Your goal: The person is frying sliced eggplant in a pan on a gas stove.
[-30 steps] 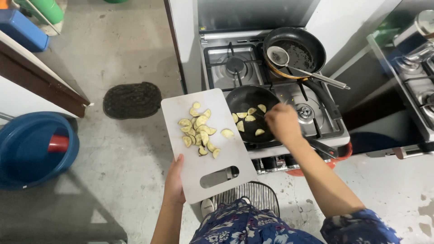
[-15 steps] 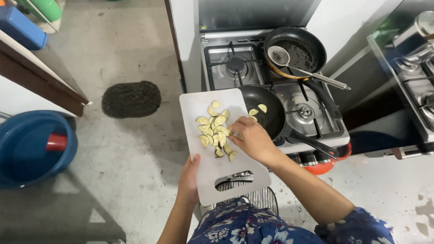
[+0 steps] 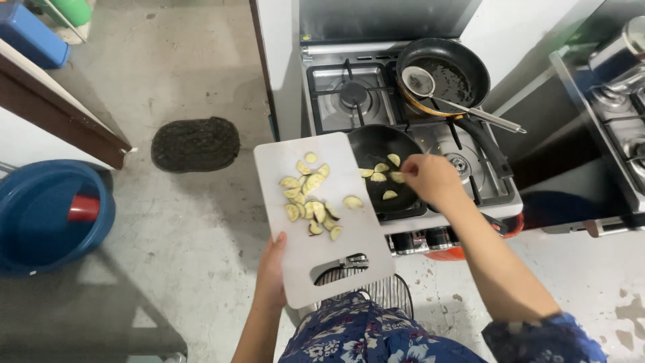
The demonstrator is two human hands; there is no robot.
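My left hand [image 3: 272, 272] grips the near left edge of a white cutting board [image 3: 336, 269], holding it level beside the stove. Several pale vegetable slices [image 3: 310, 202] lie on the board's far half. My right hand [image 3: 430, 176] hovers over the small black pan [image 3: 376, 144] on the front left burner, fingers pinched on a slice [image 3: 398, 176]. A few slices rest inside that pan.
A gas stove [image 3: 349, 97] carries a larger black frying pan [image 3: 463, 64] at the back with a mesh skimmer [image 3: 420, 81] resting in it. A dark mat [image 3: 195, 143] lies on the concrete floor. A blue basin [image 3: 40, 222] sits at left. A wire basket [image 3: 386, 292] stands below the board.
My right hand went from the pan to the slices on the board, then back over the pan carrying a slice. The board shifted slightly with my left hand.
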